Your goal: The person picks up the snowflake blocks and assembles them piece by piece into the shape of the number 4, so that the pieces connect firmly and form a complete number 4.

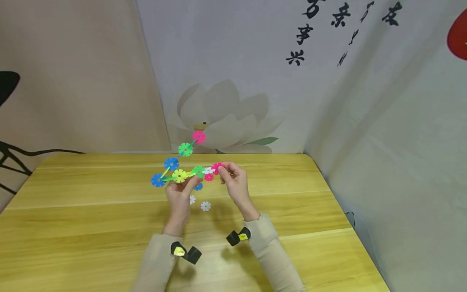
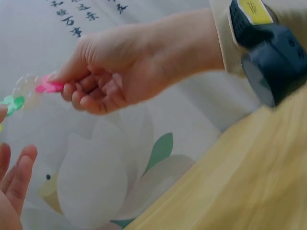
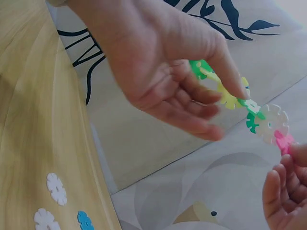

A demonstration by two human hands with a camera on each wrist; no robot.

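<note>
A chain of slotted plastic flower discs, in pink, green, blue and yellow, is held up above the table, zigzagging toward the back. My left hand grips it near a green disc, thumb on top, as the right wrist view also shows. Between the thumb and fingers of my right hand is a pink disc. This pink disc meets the edge of a whitish translucent disc at the chain's right end. In the left wrist view my right hand has its other fingers curled beneath.
Below the hands, two loose white discs and a blue disc lie on the wooden table. Another pink disc shows just under the chain. A printed curtain hangs along the table's back edge.
</note>
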